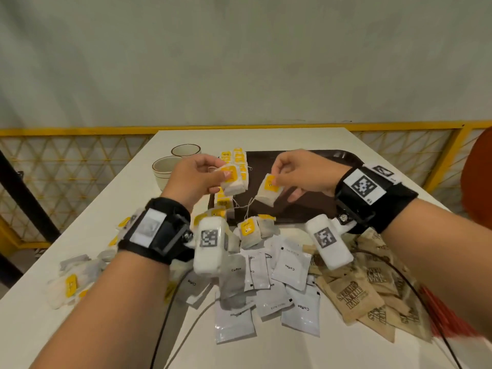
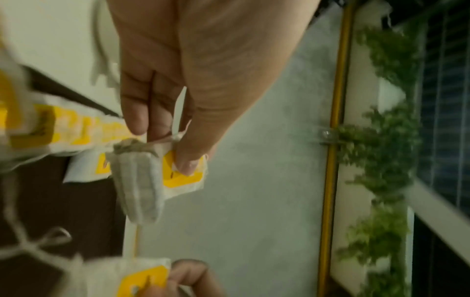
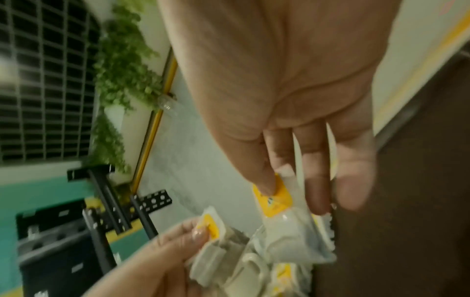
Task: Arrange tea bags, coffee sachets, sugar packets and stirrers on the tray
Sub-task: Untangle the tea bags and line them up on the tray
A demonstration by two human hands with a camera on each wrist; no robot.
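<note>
Above the brown tray (image 1: 319, 161), my left hand (image 1: 197, 177) pinches a small stack of tea bags (image 1: 234, 181) at 10 o'clock, my right hand (image 1: 306, 173) pinches one tea bag (image 1: 270, 190) by its yellow tag, coffee sachets (image 1: 290, 267) lying at 6 o'clock.

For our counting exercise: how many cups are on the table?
2. One cup stands at the table's far left; the other cup is just nearer, partly hidden behind the left hand. More could be hidden.
</note>
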